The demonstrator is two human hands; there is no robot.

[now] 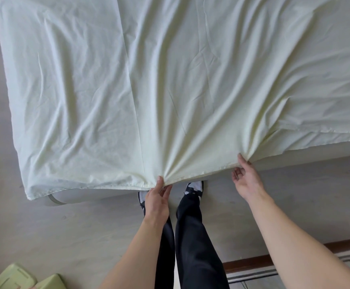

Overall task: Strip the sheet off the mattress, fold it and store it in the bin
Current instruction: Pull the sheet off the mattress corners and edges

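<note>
Two hands, left hand [157, 202] and right hand [246, 180], pinch the pale, creased sheet [149, 90] along its near hem, above bare floor [65, 236].

Your bed: mattress [307, 158] carries pale yellow-green sheet [149, 80], wrinkled, spread over whole top. Near edge of sheet hangs past mattress side. Grey floor [44, 232] under your feet; green bin [23, 278] at lower left.

floor [82, 232]: pale grey, matte, smooth — evenly lit by soft daylight | wood trim [295, 255]: reddish-brown strip along lower right, metal rail [253, 275] just beside it | green plastic piece [23, 278]: pale, at lower left corner — partly cut off
</note>
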